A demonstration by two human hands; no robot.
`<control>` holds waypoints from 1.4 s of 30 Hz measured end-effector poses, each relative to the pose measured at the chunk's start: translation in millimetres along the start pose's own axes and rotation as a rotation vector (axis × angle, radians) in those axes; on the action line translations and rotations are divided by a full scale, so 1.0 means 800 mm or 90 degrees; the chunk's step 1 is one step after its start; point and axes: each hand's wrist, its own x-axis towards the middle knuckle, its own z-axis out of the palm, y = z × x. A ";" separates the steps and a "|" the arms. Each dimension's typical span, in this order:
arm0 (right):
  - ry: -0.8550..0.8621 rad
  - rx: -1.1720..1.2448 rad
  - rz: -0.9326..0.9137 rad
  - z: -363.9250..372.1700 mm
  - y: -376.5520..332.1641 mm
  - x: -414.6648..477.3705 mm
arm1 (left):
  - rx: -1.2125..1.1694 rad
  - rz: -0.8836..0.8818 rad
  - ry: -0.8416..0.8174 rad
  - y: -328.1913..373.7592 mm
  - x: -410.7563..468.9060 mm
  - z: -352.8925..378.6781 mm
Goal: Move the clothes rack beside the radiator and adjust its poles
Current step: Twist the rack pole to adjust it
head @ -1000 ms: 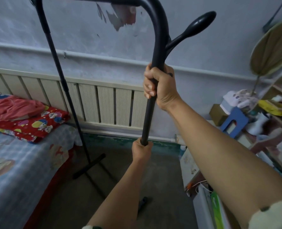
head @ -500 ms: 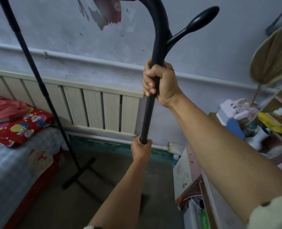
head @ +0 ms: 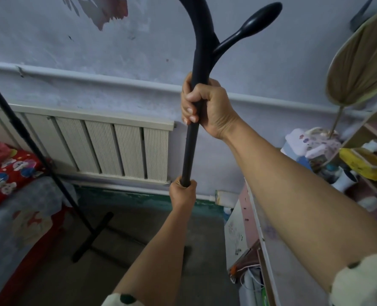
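While both hands grip the near upright pole [head: 190, 146] of the black clothes rack [head: 201, 40], the rack stands in front of the cream radiator [head: 108, 149] on the far wall. Right hand [head: 203, 107]: fully closed around the pole just below the curved top bend, fingers [head: 188, 111] wrapped over the front, thumb side up. Left hand [head: 182, 192]: lower on the same pole, also closed tight around it, back of hand toward the camera; the pole below that fist is hidden by the forearm. A bulb-tipped hook arm [head: 251, 25] branches off the bend, pointing up and right. The rack's second pole [head: 35, 151] runs diagonally at left, from the left edge down to a short crossbar foot [head: 93, 237] resting on the grey floor [head: 152, 221]. That pole passes in front of the radiator's left end and sits just beside the bed [head: 13, 221]. Near pole lines up with the radiator's right end; whether it touches is not visible. Bed at left has a blue-grey checked cover, with a red patterned pillow [head: 8, 173] at its far end. Right side: a woven palm-leaf fan [head: 364, 60] standing up, cluttered wooden shelf [head: 368, 133] below it. White pipe [head: 105, 79] runs along the wall above the radiator.
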 end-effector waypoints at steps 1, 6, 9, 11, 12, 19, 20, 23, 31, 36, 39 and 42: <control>-0.001 -0.005 0.002 -0.006 0.000 0.003 | -0.003 -0.003 0.002 0.002 0.006 0.006; 0.009 -0.016 0.022 -0.033 0.003 0.024 | 0.006 0.000 0.020 0.006 0.034 0.029; 0.013 -0.020 0.025 -0.051 0.005 0.035 | -0.005 -0.002 0.012 0.012 0.047 0.044; 0.012 -0.019 0.023 -0.061 0.008 0.041 | -0.009 0.002 0.006 0.014 0.055 0.053; 0.015 -0.016 0.021 -0.065 0.010 0.042 | -0.010 0.002 0.003 0.014 0.059 0.055; 0.065 0.010 -0.001 -0.072 0.031 0.040 | 0.025 0.033 -0.056 0.006 0.070 0.053; 0.076 -0.019 0.002 -0.071 0.037 0.037 | 0.042 0.044 -0.071 0.006 0.072 0.050; 0.151 -0.109 0.008 -0.066 0.056 0.025 | 0.125 0.073 -0.124 0.008 0.076 0.042; 0.373 -0.124 0.012 -0.035 0.090 0.014 | 0.367 0.117 -0.224 0.002 0.086 0.016; 0.365 -0.132 -0.014 -0.036 0.092 0.022 | 0.358 0.127 -0.210 0.006 0.094 0.018; 0.357 -0.140 -0.016 -0.042 0.096 0.029 | 0.361 0.137 -0.211 0.005 0.107 0.020; 0.371 -0.147 -0.008 -0.056 0.098 0.038 | 0.362 0.144 -0.238 0.007 0.122 0.031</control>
